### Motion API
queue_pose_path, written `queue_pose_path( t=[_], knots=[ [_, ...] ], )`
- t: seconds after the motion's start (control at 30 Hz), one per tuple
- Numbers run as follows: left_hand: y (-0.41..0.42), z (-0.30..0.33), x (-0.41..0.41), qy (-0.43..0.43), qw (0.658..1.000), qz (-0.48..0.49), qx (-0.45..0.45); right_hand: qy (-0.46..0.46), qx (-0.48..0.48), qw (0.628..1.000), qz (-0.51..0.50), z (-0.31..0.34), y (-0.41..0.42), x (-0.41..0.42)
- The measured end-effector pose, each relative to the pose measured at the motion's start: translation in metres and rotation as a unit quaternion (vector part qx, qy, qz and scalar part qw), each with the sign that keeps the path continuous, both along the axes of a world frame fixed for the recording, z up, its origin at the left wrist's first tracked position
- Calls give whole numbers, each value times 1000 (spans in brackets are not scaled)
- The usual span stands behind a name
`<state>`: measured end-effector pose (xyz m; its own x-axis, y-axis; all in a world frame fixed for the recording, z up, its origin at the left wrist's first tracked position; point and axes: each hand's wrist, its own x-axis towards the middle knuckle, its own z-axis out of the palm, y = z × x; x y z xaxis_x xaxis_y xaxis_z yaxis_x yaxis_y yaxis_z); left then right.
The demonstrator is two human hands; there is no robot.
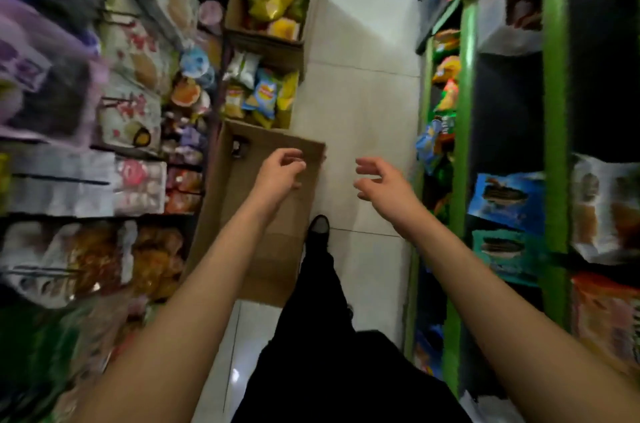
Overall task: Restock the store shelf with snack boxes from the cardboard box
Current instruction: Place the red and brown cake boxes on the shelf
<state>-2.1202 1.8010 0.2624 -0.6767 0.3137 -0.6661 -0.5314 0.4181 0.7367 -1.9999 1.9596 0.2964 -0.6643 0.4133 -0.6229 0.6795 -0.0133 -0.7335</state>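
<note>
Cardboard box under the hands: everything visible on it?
The cardboard box is plain brown, long, open-topped, and looks nearly empty, with one small dark item in its far left corner. It sits on the tiled floor against the left shelving. The left hand is over its far end, fingers curled; contact is unclear. A dark trouser leg overlaps its right edge.

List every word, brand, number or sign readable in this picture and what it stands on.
None can be read.
Blue snack boxes on the green shelf: print blurred.
Chip bags in the open carton: logos too small.
Packs on the left shelves: red marks smeared by motion.
Cardboard box: no print visible.
</note>
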Motion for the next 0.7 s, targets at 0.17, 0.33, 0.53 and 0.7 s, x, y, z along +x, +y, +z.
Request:
queue_pose_path(
  t=[0.17,0.33,0.53,0.7],
  knots=[
    [-33,-73,-46,-73,991,75,-79,-40,-46,995,80,-74,-19,-78],
    [-48,-147,-85,-121,977,115,-129,-79,-65,985,136,-162,-28,-144],
    [-56,-294,-123,-101,965,112,-216,-133,-115,968,178,-312,-34,-198],
    [-59,-434,-155,-86,947,3,-311,-160,-187,947,204,-439,-35,-227]
  ],
)
